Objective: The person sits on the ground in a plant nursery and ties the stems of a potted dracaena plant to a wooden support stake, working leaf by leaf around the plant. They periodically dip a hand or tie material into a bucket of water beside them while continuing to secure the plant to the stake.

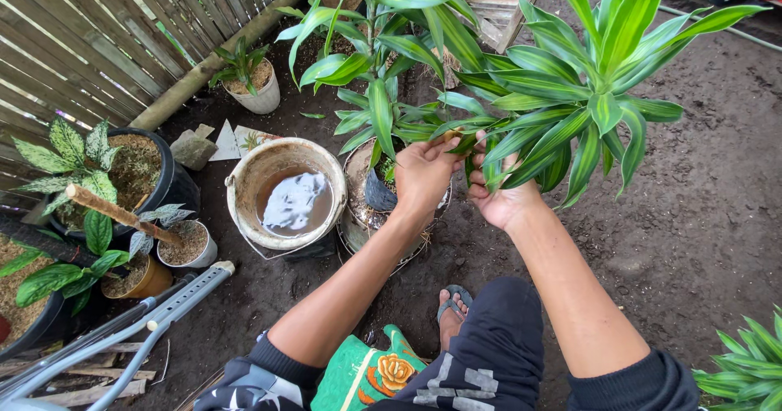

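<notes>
Both hands, left hand (423,175) and right hand (495,199), grip the striped-leaf plant (570,93) above its pot (358,232)

Dark bare soil floor (717,175), slatted wooden fence (90,44) along the left, soft daylight.

No packages, labels, signs or screens in view, only plants and pots

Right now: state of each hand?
Left hand: closed on the striped green plant at its stem.
Right hand: closed around the same plant's lower leaves.
</notes>
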